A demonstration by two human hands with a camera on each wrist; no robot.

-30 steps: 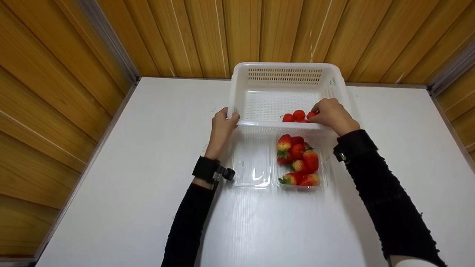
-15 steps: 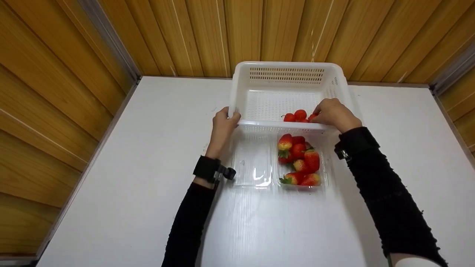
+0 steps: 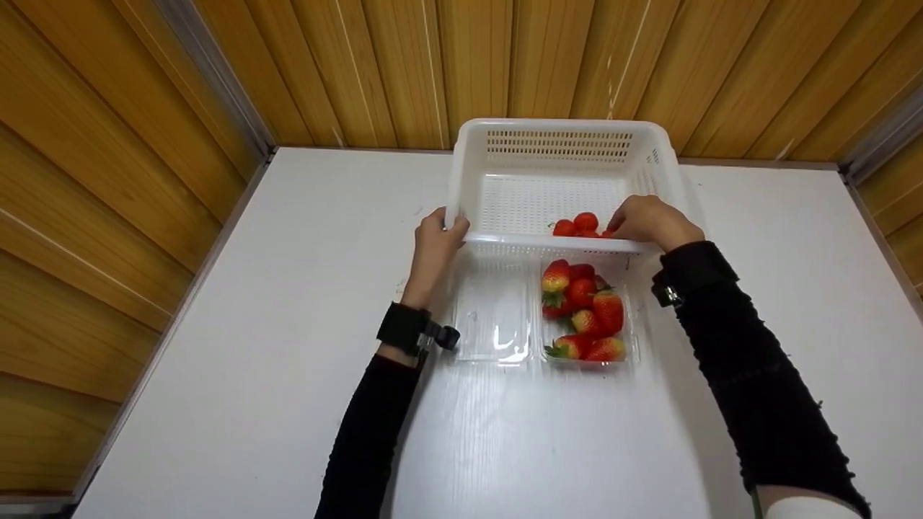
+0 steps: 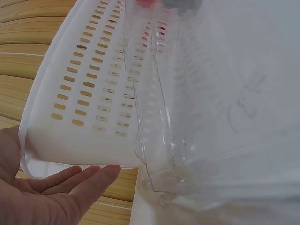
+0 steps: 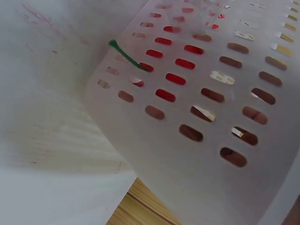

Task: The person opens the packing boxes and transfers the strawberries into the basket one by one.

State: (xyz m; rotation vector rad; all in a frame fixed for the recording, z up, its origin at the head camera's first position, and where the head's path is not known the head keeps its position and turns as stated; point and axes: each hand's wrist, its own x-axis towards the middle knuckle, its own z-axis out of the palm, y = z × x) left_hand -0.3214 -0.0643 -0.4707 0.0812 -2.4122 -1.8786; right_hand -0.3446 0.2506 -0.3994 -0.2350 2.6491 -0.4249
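A white plastic basket (image 3: 555, 244) with slotted walls stands at the back of the table, with several red strawberries (image 3: 585, 221) by its near wall. My left hand (image 3: 434, 241) grips its near left corner, thumb over the rim; in the left wrist view the fingers (image 4: 96, 183) lie along the outside. Inside the near right corner, my right hand (image 3: 652, 221) holds a strawberry (image 3: 607, 234), its fingertips mostly hidden by the wall. A clear plastic clamshell (image 3: 494, 317) lies open before the basket, its right half filled with several strawberries (image 3: 608, 311).
A white table (image 3: 303, 288) bears everything, with yellow wood-look panels (image 3: 476, 65) behind and at both sides. In the right wrist view a green stem (image 5: 127, 55) pokes out through a slot in the basket wall.
My right hand has sunk slightly lower into the basket, and the strawberry at its fingertips has dropped with it, nearer the rim line. My left hand keeps its grip on the corner.
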